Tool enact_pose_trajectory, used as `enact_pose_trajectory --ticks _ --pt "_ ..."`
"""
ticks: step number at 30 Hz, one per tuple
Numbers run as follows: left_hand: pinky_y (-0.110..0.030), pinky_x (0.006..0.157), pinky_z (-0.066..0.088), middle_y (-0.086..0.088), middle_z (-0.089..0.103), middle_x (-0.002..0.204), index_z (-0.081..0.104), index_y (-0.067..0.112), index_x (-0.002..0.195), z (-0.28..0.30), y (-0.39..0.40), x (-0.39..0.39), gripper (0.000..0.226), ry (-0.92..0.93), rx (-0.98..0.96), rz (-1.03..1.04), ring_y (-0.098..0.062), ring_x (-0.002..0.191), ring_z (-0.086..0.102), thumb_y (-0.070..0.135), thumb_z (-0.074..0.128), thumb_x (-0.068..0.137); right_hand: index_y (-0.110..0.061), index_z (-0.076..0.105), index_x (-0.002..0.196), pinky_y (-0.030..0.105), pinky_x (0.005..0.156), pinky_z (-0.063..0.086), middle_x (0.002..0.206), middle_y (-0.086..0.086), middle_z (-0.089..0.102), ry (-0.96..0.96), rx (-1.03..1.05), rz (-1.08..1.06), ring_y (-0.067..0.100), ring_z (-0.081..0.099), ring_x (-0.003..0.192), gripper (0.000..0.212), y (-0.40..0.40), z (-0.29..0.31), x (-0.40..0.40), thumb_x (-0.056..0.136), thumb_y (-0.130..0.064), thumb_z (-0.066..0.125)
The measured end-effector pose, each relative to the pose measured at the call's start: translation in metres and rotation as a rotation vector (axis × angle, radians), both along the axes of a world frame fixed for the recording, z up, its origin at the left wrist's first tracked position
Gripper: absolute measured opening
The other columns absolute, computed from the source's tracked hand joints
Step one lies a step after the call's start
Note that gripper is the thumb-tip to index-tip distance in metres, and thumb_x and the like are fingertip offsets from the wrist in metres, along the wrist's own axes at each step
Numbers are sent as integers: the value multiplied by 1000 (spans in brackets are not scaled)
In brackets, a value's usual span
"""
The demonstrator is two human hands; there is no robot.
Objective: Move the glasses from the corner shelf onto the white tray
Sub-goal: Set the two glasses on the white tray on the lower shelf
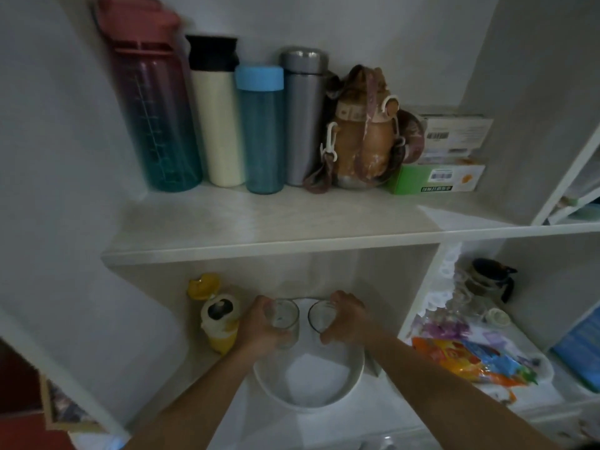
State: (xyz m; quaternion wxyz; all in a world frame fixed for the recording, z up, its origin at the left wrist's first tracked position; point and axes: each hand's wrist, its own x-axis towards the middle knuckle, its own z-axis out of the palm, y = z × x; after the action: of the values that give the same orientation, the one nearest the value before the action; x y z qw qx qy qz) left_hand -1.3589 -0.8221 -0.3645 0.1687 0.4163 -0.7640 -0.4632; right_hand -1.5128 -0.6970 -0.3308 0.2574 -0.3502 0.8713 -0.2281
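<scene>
A round white tray (324, 401) sits on the lower shelf, low in the middle of the view. My left hand (256, 329) grips a clear drinking glass (285, 316) over the tray's far left part. My right hand (344, 319) grips a second clear glass (319, 315) with a dark rim over the tray's far right part. The two glasses are side by side, a small gap between them. Whether their bases touch the tray is hidden by my hands.
A yellow and white bottle (219, 319) stands just left of my left hand. Several tall bottles (259, 125) and boxes (451, 151) fill the upper shelf. Right of a divider (422, 287) lie a colourful bag (470, 358), glassware and a dark jug (493, 277).
</scene>
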Motion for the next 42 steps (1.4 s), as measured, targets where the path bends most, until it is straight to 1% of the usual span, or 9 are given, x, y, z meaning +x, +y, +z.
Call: enact_pose_trajectory --ticks 8,12,17,19,23,27,31,37,42 --pt "-37 75 51 -3 55 96 52 13 100 -33 -17 -32 59 11 3 16 -23 89 56 15 90 55 -14 47 133 25 73 47 132 6 53 -16 37 -7 23 55 116 92 -28 -45 -24 52 -23 89" --pt "-33 74 48 0 53 97 50 17 101 -45 -18 -38 59 33 29 -5 -20 91 55 14 90 59 -15 48 131 29 81 53 132 7 53 33 47 2 24 55 117 90 -37 -57 -32 51 -22 89" --pt "-23 72 42 11 47 89 47 17 104 -48 -19 -43 60 54 54 -27 -15 93 51 6 88 62 -12 45 136 25 92 44 139 9 49 38 50 9 25 48 128 93 -40 -68 -38 55 -20 89" --pt "-17 69 42 10 48 90 48 15 107 -48 -20 -44 61 60 53 -31 -16 95 51 1 87 63 -11 45 137 22 89 42 140 9 48 26 43 6 25 48 129 93 -40 -71 -40 55 -20 89" --pt "-26 77 42 -1 54 101 54 5 118 -54 -21 -49 67 81 67 -27 -19 97 54 0 88 60 -10 50 129 21 76 42 133 10 53 23 31 9 25 53 120 83 -42 -75 -45 55 -18 88" --pt "-27 78 46 -5 60 106 55 12 116 -61 -20 -51 67 111 128 -31 -18 98 58 -4 87 60 -10 49 129 18 60 44 131 10 54 -3 12 9 25 55 117 80 -41 -82 -50 58 -14 87" --pt "-28 78 45 -12 59 110 50 2 127 -61 -20 -51 78 108 181 -22 -21 100 57 -14 83 59 -9 30 147 27 97 44 148 11 42 -17 -4 0 26 42 135 105 -37 -80 -45 60 -17 89" --pt "-33 101 44 -10 37 152 20 15 151 -38 -14 -42 116 -117 108 -50 -27 134 42 6 90 58 -12 26 148 29 106 38 148 12 37 8 34 -26 27 38 137 111 -24 -57 -29 58 -25 90" --pt "-33 113 34 -7 24 159 13 16 153 6 -2 -22 122 -151 83 -90 -24 144 29 16 91 59 -7 23 147 29 109 31 151 15 32 36 33 -20 28 33 140 107 -13 -21 -4 65 -28 88"
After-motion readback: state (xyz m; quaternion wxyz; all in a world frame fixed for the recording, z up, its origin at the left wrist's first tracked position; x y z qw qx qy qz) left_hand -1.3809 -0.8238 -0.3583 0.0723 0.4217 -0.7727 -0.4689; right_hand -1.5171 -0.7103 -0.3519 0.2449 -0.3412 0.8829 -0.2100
